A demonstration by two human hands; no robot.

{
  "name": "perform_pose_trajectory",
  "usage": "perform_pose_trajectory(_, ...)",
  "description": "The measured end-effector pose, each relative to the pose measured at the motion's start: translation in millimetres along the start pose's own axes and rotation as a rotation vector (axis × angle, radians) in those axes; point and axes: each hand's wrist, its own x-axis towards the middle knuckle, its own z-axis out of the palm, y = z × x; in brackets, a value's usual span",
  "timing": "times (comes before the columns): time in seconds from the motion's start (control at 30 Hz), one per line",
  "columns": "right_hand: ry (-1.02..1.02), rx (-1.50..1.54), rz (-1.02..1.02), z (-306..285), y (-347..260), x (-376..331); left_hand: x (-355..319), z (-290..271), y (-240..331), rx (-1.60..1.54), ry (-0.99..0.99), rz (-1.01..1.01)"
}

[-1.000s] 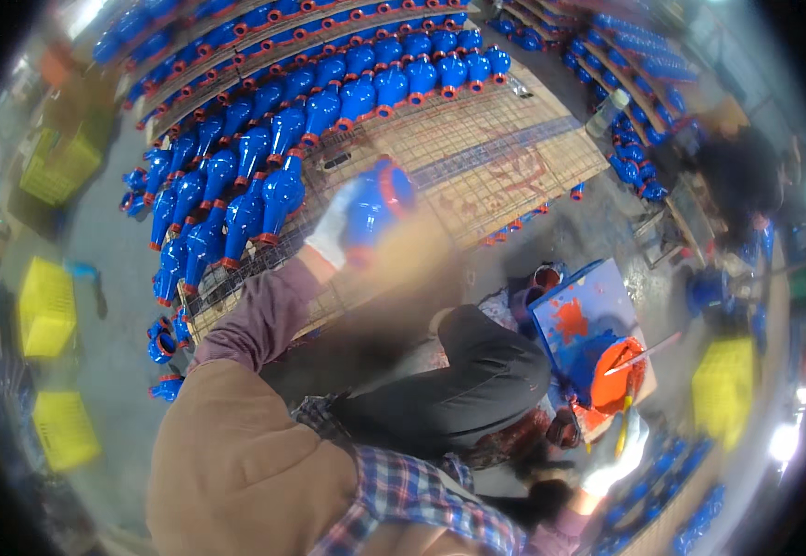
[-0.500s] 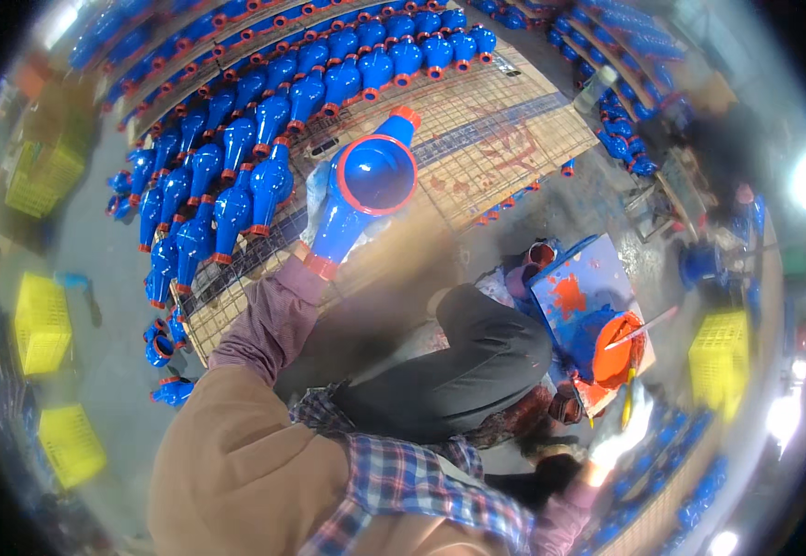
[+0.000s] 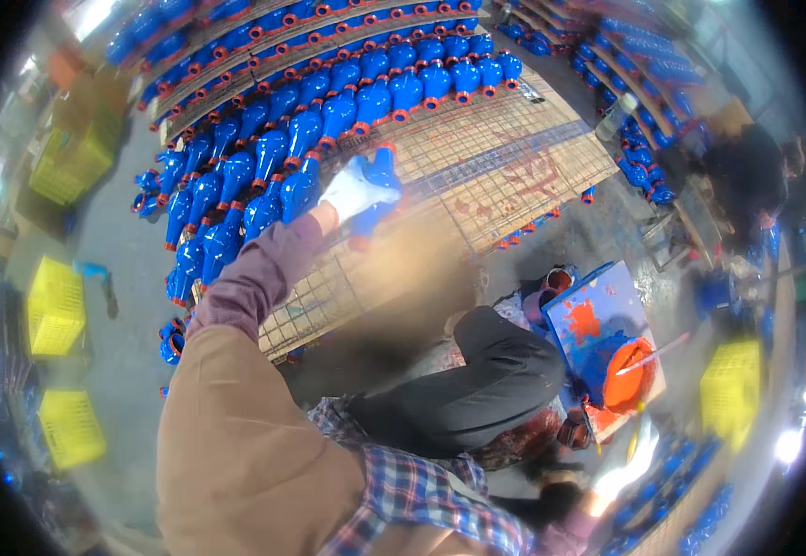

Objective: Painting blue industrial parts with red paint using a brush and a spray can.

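My left hand (image 3: 355, 188), in a white glove, grips a blue valve body (image 3: 382, 170) with red ends. It holds the part just above the wire-grid table, beside the front row of similar blue valve bodies (image 3: 301, 191). At the lower right, my gloved right hand (image 3: 627, 463) is smeared by motion and glare. Its fingers are closed around a thin yellow-handled paintbrush (image 3: 632, 448), below a tub of orange-red paint (image 3: 627, 376). A pale stick (image 3: 660, 353) leans out of that tub.
The paint tub stands on a paint-splashed board (image 3: 598, 301). Yellow crates sit on the floor at left (image 3: 56, 306) and right (image 3: 730, 394). Racks of blue parts (image 3: 264, 42) fill the back. Another person in dark clothes (image 3: 746, 171) is at the far right. My bent leg (image 3: 459, 385) is below the table.
My left hand has turned the valve body over, its wide opening no longer facing me, and brought it nearer the row on the table. My right hand stays near the paint tub.
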Motion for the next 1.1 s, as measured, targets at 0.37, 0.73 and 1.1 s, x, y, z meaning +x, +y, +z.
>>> perform_pose_trajectory(0.37,-0.089,-0.053,0.043,4,11,-4,52,-26,-16,0.807,-0.086,-0.166)
perform_pose_trajectory(0.73,-0.002,-0.001,-0.097,8,7,11,48,-19,-26,0.82,-0.024,-0.089)
perform_pose_trajectory(1.1,0.019,0.01,-0.065,-1,-1,-1,35,-59,-32,0.679,0.266,0.2)
